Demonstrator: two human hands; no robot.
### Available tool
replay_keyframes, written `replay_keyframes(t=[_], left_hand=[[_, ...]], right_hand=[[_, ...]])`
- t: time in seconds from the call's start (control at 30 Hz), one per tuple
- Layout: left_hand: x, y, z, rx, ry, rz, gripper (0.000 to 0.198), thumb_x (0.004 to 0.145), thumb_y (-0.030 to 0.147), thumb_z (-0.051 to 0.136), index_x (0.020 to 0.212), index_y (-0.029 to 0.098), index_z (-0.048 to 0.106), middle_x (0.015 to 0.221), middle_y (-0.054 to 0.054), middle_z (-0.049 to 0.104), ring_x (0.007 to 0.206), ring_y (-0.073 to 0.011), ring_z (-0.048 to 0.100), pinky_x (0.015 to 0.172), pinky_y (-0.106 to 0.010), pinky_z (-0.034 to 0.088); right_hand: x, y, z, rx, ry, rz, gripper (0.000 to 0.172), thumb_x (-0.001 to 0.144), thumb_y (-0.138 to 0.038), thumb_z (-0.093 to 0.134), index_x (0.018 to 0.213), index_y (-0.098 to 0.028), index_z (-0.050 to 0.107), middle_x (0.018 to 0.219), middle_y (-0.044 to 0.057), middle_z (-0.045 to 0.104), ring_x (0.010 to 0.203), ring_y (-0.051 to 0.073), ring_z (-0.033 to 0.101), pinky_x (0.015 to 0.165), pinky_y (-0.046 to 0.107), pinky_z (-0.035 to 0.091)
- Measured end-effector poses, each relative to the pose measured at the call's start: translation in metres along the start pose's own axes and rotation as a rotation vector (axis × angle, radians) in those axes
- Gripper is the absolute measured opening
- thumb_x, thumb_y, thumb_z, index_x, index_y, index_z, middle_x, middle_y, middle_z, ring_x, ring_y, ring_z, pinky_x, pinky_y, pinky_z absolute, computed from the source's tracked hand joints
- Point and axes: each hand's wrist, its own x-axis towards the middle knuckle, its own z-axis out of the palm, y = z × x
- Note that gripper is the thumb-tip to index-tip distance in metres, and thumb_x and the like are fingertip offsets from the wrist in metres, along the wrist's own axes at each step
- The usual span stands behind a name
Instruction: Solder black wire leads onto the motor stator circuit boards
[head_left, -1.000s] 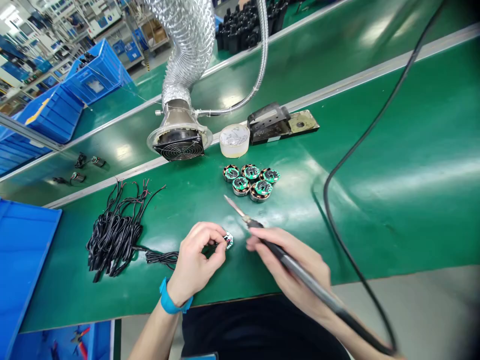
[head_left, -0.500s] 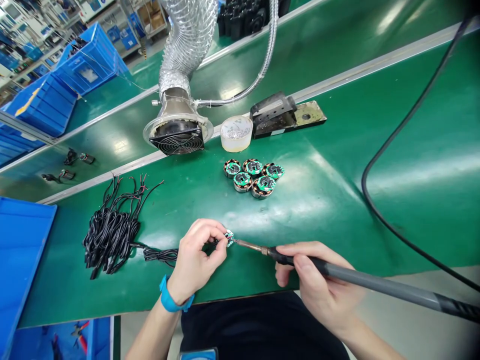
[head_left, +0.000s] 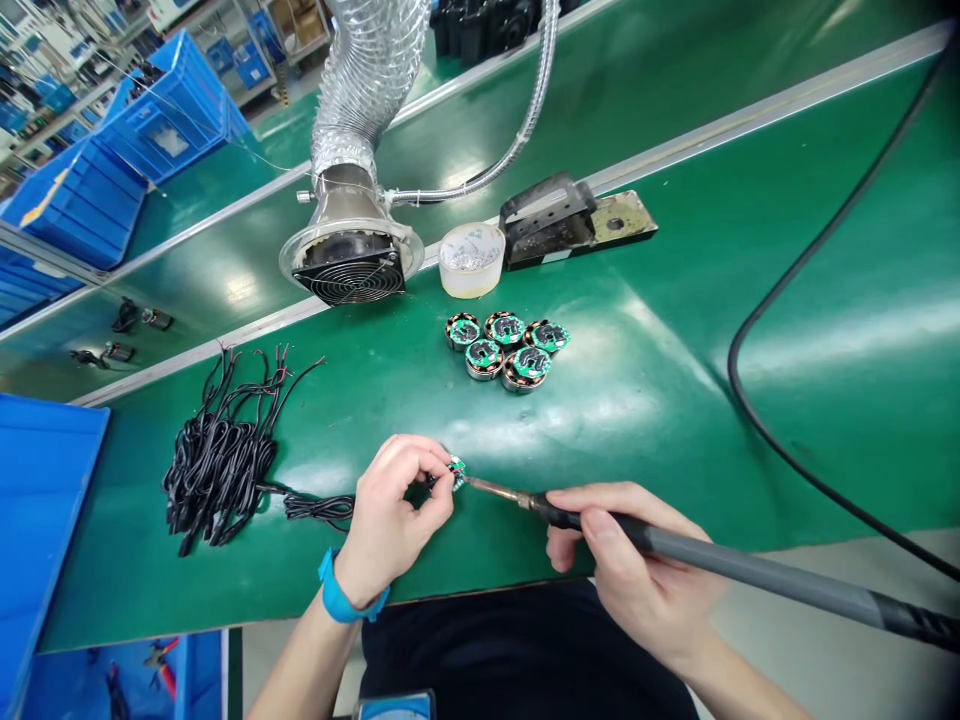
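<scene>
My left hand [head_left: 394, 515], with a blue strap at the wrist, is closed in a pinch on the end of a black cable [head_left: 319, 508]. At its fingertips a small green circuit board [head_left: 458, 468] shows in part; the fingers hide the rest of it. My right hand [head_left: 649, 575] is wrapped round the handle of a soldering iron [head_left: 720, 556]. The iron points left, and its tip is at the board's right edge; whether it touches is too small to tell. Beyond the hands, several round motor parts with green boards [head_left: 531, 364] stand grouped on the green bench.
A pile of black cables [head_left: 221, 470] lies at left, beside a blue bin [head_left: 45, 500]. At the back are a fume duct with a fan [head_left: 352, 270], a tape roll [head_left: 471, 262] and a metal iron holder [head_left: 551, 220]. A black cord [head_left: 739, 350] loops at right.
Both hands keep nearly the same pose, with the iron's tip still at the board. The board appears slightly turned, showing more green, and the view has shifted a little.
</scene>
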Motion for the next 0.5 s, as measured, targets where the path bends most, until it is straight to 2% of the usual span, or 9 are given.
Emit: replay_keyframes(t=[0.27, 0.5], left_hand=[[-0.0009, -0.0007, 0.0013, 0.007, 0.009, 0.012, 0.013, 0.089, 0.003, 0.063, 0.088, 0.015, 0.057, 0.099, 0.0, 0.064, 0.091, -0.0048, 0.06, 0.078, -0.017, 0.048], [-0.0006, -0.0011, 0.0012, 0.007, 0.004, 0.014, 0.013, 0.089, 0.002, 0.063, 0.087, 0.014, 0.059, 0.098, -0.001, 0.065, 0.091, -0.0051, 0.061, 0.076, -0.017, 0.048]], right_hand=[[-0.0039, 0.0013, -0.0007, 0.013, -0.003, 0.013, 0.023, 0.102, -0.006, 0.049, 0.112, -0.019, 0.066, 0.07, -0.002, 0.063, 0.054, 0.005, 0.061, 0.055, 0.015, 0.053], [-0.009, 0.0059, 0.0003, 0.157, 0.119, 0.033, 0.026, 0.104, -0.009, 0.045, 0.112, -0.017, 0.068, 0.072, 0.0, 0.063, 0.052, 0.008, 0.06, 0.047, 0.019, 0.05]])
